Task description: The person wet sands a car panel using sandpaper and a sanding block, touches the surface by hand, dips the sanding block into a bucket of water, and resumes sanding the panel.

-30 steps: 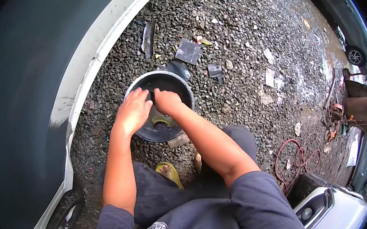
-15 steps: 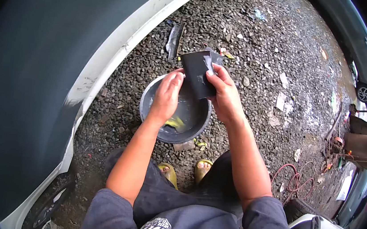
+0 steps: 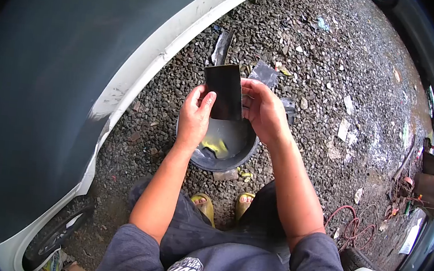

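A black sheet of sandpaper (image 3: 225, 95), with a plain dark face toward me, stands upright in front of my chest. My left hand (image 3: 195, 120) grips its left side, the thumb on the front face and the fingers partly hidden. At the right edge, my right hand (image 3: 267, 111) has its fingers curled around the sheet, their tips hidden behind it. Below both hands sits a round dark basin (image 3: 214, 163) of cloudy water. A yellow thing (image 3: 216, 146) lies in it, too unclear to name.
A dark car panel with a pale edge (image 3: 144, 69) curves along my left. Gravel (image 3: 299, 155) covers the ground, with a dark grey sheet (image 3: 264, 73) and a scraped strip (image 3: 222, 47) beyond the basin. A red hose (image 3: 350, 223) lies to the right, near parked cars.
The sandpaper has turned to face me more squarely. My left hand has gone from lying flat beside it to gripping it, and my right thumb has left its front face.
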`<action>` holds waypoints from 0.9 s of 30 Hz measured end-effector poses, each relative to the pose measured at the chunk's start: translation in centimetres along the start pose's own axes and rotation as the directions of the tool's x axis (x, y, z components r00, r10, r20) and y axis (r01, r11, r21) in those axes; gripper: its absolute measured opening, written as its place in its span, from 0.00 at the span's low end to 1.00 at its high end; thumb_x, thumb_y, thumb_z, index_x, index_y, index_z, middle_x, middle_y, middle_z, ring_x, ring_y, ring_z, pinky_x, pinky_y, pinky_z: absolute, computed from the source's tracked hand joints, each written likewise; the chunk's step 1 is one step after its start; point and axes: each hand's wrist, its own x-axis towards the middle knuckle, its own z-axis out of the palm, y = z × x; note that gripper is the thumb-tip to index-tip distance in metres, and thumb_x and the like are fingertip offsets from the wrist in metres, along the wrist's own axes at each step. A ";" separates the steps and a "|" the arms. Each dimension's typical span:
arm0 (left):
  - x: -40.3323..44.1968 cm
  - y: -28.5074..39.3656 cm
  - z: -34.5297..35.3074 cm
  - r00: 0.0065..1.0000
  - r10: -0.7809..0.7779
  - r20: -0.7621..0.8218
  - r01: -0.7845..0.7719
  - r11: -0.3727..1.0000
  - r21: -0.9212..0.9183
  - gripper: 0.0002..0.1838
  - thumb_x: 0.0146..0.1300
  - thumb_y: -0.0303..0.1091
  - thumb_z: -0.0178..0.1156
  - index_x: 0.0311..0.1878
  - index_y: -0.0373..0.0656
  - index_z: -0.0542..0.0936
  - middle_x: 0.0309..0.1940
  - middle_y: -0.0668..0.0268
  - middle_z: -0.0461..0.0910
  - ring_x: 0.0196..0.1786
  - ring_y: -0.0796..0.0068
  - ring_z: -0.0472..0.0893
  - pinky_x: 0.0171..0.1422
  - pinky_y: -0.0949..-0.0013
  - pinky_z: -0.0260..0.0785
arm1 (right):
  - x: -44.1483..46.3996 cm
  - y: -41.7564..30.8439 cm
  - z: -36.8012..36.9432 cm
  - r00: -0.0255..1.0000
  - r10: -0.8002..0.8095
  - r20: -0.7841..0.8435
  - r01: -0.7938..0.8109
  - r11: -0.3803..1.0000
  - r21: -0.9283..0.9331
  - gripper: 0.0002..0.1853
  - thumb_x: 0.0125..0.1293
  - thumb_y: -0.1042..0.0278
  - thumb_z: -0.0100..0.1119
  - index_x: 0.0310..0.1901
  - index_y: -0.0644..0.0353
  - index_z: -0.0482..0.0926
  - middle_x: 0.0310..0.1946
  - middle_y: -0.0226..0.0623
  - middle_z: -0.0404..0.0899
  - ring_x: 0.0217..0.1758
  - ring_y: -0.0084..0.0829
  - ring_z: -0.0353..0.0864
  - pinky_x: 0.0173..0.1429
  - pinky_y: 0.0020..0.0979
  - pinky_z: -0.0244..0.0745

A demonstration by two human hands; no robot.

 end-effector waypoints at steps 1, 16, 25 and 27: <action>0.0 0.2 0.0 1.000 -0.027 0.011 0.028 0.998 -0.049 0.18 0.79 0.37 0.62 0.62 0.33 0.79 0.47 0.62 0.86 0.50 0.74 0.83 0.60 0.69 0.74 | 0.1 0.1 -0.3 0.998 -0.009 0.058 0.004 0.997 0.078 0.18 0.81 0.58 0.47 0.57 0.62 0.82 0.49 0.33 0.86 0.48 0.26 0.84 0.53 0.33 0.81; -0.2 -0.9 2.4 0.963 0.189 0.189 -0.171 0.979 -0.108 0.14 0.77 0.27 0.61 0.63 0.40 0.77 0.50 0.64 0.84 0.49 0.76 0.83 0.56 0.71 0.77 | -1.3 0.8 0.0 0.965 -0.239 -0.112 0.186 0.917 -0.352 0.24 0.67 0.63 0.74 0.60 0.61 0.76 0.54 0.37 0.79 0.41 0.21 0.82 0.40 0.24 0.78; -1.3 2.1 2.3 0.943 0.083 0.321 -0.021 0.981 -0.192 0.26 0.84 0.52 0.49 0.65 0.37 0.77 0.51 0.66 0.83 0.53 0.80 0.80 0.61 0.73 0.70 | -0.6 1.4 -0.5 0.929 -0.330 -0.166 0.177 0.791 -0.585 0.23 0.68 0.66 0.74 0.59 0.62 0.75 0.54 0.37 0.80 0.36 0.18 0.79 0.38 0.24 0.78; -0.5 1.0 1.2 0.970 0.003 0.243 0.023 0.994 -0.105 0.24 0.84 0.50 0.50 0.64 0.37 0.78 0.51 0.66 0.83 0.53 0.80 0.80 0.61 0.73 0.70 | -0.6 1.3 -0.4 0.935 -0.308 -0.179 0.164 0.818 -0.551 0.22 0.68 0.68 0.73 0.59 0.62 0.75 0.54 0.38 0.80 0.35 0.18 0.78 0.38 0.24 0.77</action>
